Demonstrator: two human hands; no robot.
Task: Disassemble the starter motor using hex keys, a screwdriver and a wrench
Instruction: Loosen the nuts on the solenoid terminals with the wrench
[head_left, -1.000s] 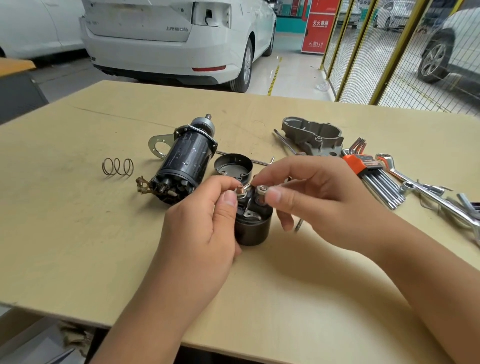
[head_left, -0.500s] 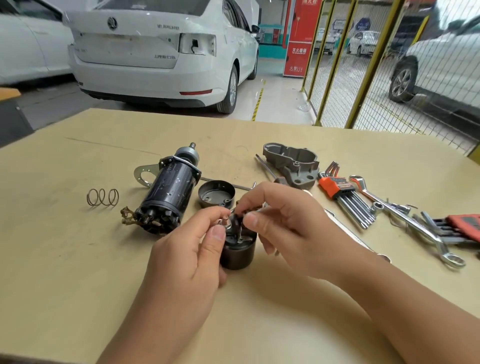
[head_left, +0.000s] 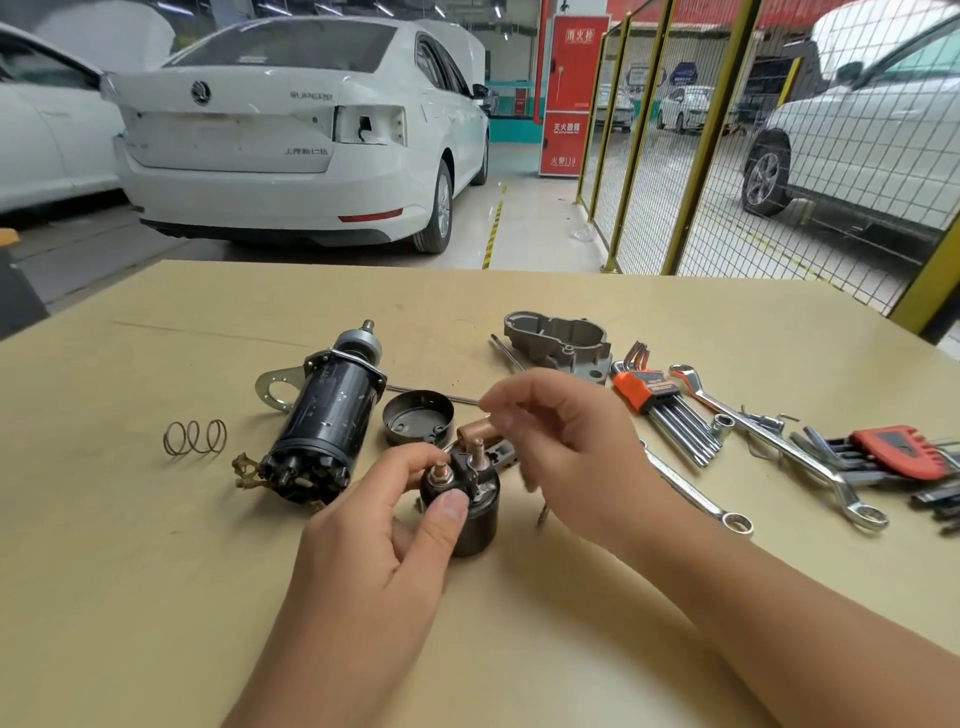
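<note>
My left hand grips the black solenoid, which stands upright on the table with two copper studs on top. My right hand hovers just behind it, motion-blurred, thumb and forefinger pinched together as if on a small nut that the fingertips hide. The black motor body lies to the left with its brush end toward me. Beside it sits its round end cap, open side up. A copper part lies behind the solenoid.
A coil spring lies at the left. The grey drive housing sits behind my right hand. To the right are an orange hex key set, two wrenches and a red hex key set.
My right hand has lifted off the solenoid's studs and moved back and up. My left hand still holds the solenoid. The camera has tilted upward.
</note>
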